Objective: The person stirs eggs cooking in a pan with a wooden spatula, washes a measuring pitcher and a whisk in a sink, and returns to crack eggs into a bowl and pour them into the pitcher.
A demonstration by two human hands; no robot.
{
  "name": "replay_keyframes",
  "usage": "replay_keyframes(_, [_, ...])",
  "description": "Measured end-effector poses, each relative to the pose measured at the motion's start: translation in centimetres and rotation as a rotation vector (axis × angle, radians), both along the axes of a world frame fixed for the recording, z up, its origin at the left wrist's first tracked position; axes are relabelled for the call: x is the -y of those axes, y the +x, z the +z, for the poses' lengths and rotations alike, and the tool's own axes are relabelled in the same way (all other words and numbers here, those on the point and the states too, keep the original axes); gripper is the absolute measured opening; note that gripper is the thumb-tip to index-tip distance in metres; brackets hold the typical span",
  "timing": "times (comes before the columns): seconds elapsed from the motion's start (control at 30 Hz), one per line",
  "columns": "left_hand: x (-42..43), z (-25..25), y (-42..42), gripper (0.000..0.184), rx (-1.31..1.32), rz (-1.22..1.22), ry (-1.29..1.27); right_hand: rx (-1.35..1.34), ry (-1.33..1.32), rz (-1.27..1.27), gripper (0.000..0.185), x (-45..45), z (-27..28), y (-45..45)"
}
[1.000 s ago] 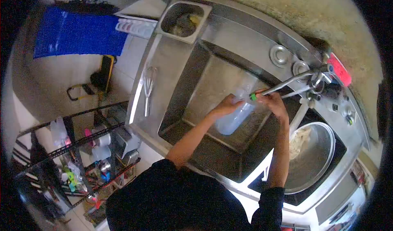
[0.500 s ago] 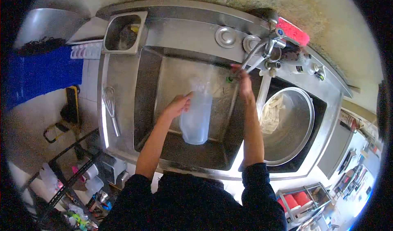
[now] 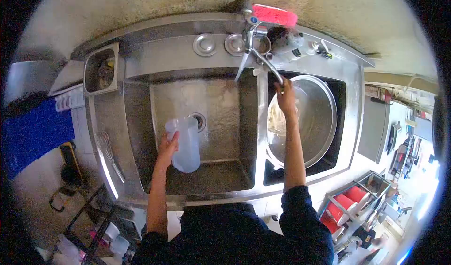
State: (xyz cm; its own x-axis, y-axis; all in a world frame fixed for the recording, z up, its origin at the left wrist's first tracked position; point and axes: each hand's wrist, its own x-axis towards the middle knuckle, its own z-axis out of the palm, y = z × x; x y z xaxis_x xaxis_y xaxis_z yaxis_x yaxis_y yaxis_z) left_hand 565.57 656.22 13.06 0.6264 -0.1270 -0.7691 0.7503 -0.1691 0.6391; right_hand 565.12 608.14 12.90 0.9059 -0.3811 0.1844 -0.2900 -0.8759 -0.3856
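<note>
My left hand (image 3: 168,148) is closed on a tall translucent plastic jug (image 3: 187,147), which is tilted above the floor of the left sink basin (image 3: 213,145). Beside the jug's upper end shows the drain (image 3: 199,121). Over at the right basin, my right hand (image 3: 287,98) has its fingers wrapped round the outer end of the metal faucet spout (image 3: 268,66). That end lies over the near-left rim area of a large round metal pot (image 3: 312,124). A pale, bunched cloth-like thing (image 3: 276,118) is inside the pot, partly behind my right hand.
A whisk (image 3: 111,157) lies on the left counter, below a square metal pan (image 3: 101,70) holding scraps. Metal lids (image 3: 205,45), a pink brush (image 3: 275,16) and bottles (image 3: 296,52) line the back ledge. Red containers (image 3: 343,206) stand on a rack at lower right.
My right hand has swung the faucet spout from over the left basin to the pot on the right. The jug in my left hand has moved back from the spout, and the view has shifted.
</note>
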Motion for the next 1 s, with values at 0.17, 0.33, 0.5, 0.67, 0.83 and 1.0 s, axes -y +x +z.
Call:
replay_keyframes(0.17, [-0.8, 2.2, -1.4, 0.052, 0.017, -0.012, 0.106, -0.192, 0.023, -0.092, 0.065, -1.0, 3.8, -0.4])
replay_keyframes(0.33, [-0.9, 1.8, -3.1, 0.054, 0.043, 0.098, 0.074, 0.125, 0.148, 0.082, 0.059, -4.0, 12.6, 4.9])
replay_keyframes(0.5, [-1.1, 3.1, -4.0, 0.053, 0.030, 0.128, 0.019, 0.185, 0.135, 0.438, 0.045, -4.7, 17.8, 13.6])
replay_keyframes(0.67, [-1.5, 4.7, -4.1, 0.042, 0.118, 0.126, -0.073, 0.005, 0.149, 0.623, 0.032, -2.6, 19.2, 16.5])
replay_keyframes(0.83, [-2.0, 4.9, -4.2, 0.036, 0.131, 0.181, 0.003, -0.070, 0.069, 0.169, 0.036, -2.6, 21.4, 15.8])
replay_keyframes(1.0, [-2.7, 5.7, -4.4, 0.036, 0.134, 0.153, -0.026, 0.256, 0.007, 0.389, 0.034, -4.0, 19.4, 16.0])
